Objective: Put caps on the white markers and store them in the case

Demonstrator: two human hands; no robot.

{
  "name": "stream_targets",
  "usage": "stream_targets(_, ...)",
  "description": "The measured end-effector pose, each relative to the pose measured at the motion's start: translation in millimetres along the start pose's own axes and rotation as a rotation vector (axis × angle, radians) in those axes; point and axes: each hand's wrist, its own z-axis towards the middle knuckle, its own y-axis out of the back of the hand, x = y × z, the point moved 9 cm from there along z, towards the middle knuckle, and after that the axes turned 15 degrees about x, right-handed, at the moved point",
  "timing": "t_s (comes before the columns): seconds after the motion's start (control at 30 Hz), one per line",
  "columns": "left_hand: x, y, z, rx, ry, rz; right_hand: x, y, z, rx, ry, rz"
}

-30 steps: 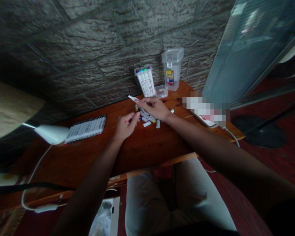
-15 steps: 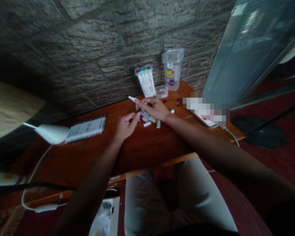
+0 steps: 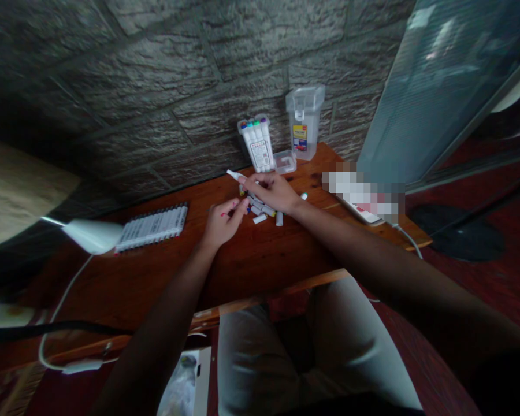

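A slim white marker (image 3: 233, 174) sticks out to the left from the fingers of my right hand (image 3: 275, 190), which is closed around it above the table. My left hand (image 3: 223, 222) is just below and to the left, thumb and fingers pinched together. Whether anything small is between them I cannot make out. Red ink marks show on its fingers. Under and beside my right hand lies a heap of short white marker caps (image 3: 260, 219), some with coloured ends. My right hand hides part of the heap.
A clear case of white markers (image 3: 255, 141) stands against the stone wall, with a clear lid (image 3: 285, 162) and a tall clear box (image 3: 311, 124) beside it. A row of markers (image 3: 153, 226) lies left, near a white lamp (image 3: 93, 236). A blurred-out device (image 3: 366, 214) rests right on the wooden table (image 3: 260, 254).
Almost nothing differs. Both hands keep their place and hold; only the legs below the table have shifted slightly.
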Motion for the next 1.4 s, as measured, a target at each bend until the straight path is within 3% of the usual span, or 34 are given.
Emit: stream_targets(1.4,0.4,0.5,0.2,-0.015,-0.016,0.008,1.5,2.5,-1.9,0.05,-0.102,-0.028)
